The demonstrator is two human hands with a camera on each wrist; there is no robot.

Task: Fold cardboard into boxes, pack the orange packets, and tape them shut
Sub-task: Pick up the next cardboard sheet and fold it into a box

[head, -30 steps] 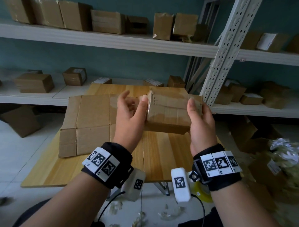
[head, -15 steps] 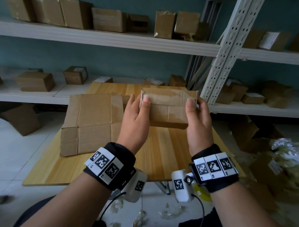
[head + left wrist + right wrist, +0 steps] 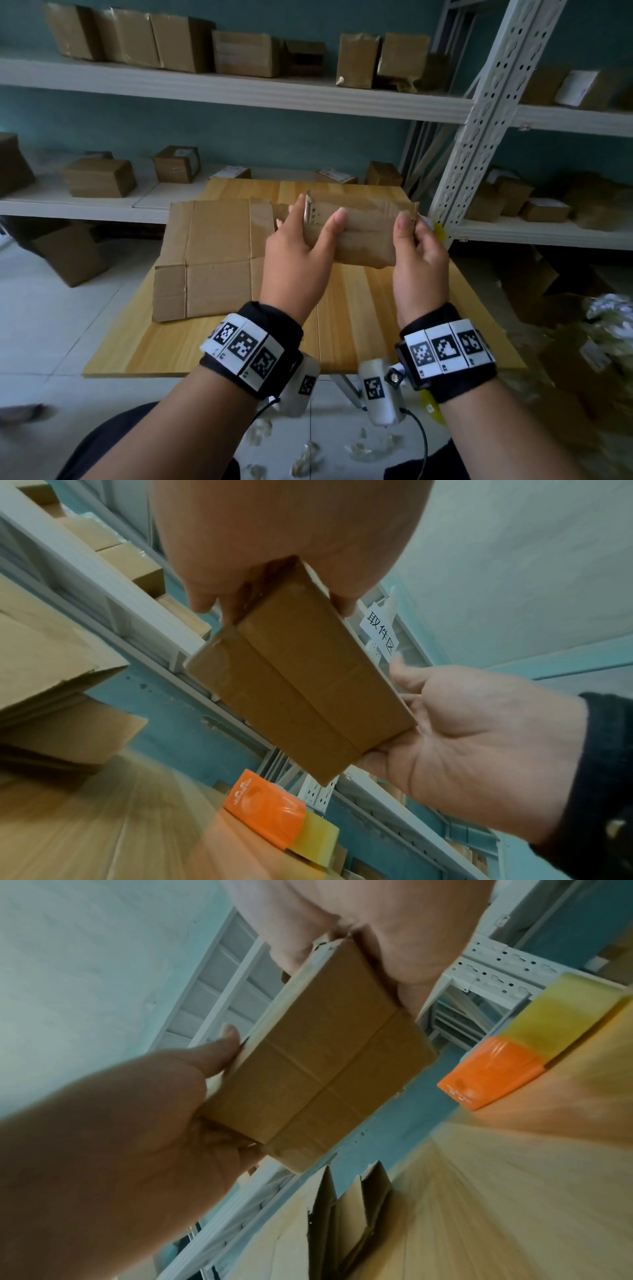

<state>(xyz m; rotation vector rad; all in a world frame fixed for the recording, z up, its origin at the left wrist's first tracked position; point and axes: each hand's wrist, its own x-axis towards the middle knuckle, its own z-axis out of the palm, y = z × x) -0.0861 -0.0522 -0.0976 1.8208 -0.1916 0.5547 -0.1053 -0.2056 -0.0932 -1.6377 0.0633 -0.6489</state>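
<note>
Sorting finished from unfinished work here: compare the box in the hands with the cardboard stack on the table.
The box is folded closed and held in the air by the left hand and right hand; the cardboard stack lies flat and unfolded on the table, untouched. The box's face looks narrower. Both are plain brown cardboard.

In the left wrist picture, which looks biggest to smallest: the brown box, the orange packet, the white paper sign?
1. Closed brown cardboard box, though nearest the camera.
2. Orange plastic packet.
3. White paper sign.
</note>
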